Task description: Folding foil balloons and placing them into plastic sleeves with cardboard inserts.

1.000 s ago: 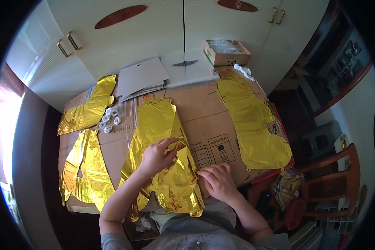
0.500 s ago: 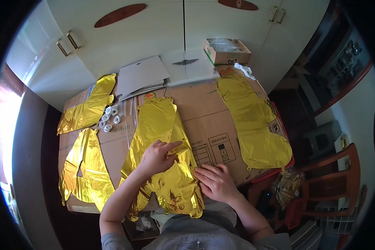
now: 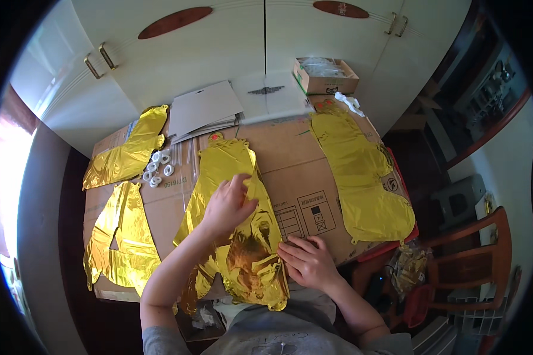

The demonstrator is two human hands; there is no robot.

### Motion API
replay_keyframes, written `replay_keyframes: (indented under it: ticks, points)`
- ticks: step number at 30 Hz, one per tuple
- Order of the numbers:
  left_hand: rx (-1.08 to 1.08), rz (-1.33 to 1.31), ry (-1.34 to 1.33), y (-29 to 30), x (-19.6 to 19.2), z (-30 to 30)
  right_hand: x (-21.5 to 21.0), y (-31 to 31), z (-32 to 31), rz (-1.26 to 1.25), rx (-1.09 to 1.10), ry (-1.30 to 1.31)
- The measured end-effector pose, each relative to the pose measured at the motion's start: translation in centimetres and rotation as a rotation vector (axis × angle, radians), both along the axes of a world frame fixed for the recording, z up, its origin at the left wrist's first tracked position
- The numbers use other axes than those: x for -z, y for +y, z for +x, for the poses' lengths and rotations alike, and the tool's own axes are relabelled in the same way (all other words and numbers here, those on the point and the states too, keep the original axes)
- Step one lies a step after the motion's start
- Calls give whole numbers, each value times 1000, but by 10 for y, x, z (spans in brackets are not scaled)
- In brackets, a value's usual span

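Observation:
A gold foil balloon, flat and creased, lies in front of me on a cardboard sheet. Over its middle is my left hand, thumb apart from bent fingers, with nothing visible between them. My right hand rests at the balloon's right edge, its fingers stretched out and fingertips touching the foil. On the left lie an A-shaped gold foil balloon and another gold foil piece. A larger gold foil balloon spreads out at the right.
White ribbon rolls sit left of the middle balloon. Grey card sheets are stacked at the back, near a small open box holding clear plastic. A crumpled white strip lies beside that box. A wooden chair stands at the right.
My left hand has moved up and slightly right over the balloon, and its pointing index finger is now bent. The foil's lower part has shifted its creases. My right hand stays at the edge.

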State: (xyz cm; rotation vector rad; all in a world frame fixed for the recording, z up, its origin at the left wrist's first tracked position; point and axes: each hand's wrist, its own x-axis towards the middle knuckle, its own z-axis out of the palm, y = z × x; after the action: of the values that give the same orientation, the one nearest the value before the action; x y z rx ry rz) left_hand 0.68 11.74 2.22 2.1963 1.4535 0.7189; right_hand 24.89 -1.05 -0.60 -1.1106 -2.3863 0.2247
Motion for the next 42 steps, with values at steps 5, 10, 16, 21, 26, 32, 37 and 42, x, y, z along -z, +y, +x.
replay_keyframes:
  ticks: [5, 10, 16, 21, 26, 32, 37, 42]
  points:
    - [-186, -206, -166, 57, 5, 14, 0, 1, -3, 19, 0, -4]
    - [-195, -258, -234, 76, 17, 17, 1, 1, -1, 0, -8, -13]
    - [-189, -235, -264, 79, 27, 12, 0, 1, -1, -11, 5, 12]
    - [-193, -173, -200, 80, 29, 11, 0, 1, -2, -11, 5, 16]
    - [-172, 79, -52, 78, 36, 15, 2, 0, -2, 5, 4, 37]
    - [-119, 253, 16, 70, 30, 18, 1, 1, -2, 6, 3, 29]
    - [-101, 325, 38, 69, 35, 17, 2, 0, -2, 12, 5, 39]
    - [-97, 372, 127, 69, 37, 17, 2, 1, -3, 22, 0, 42]
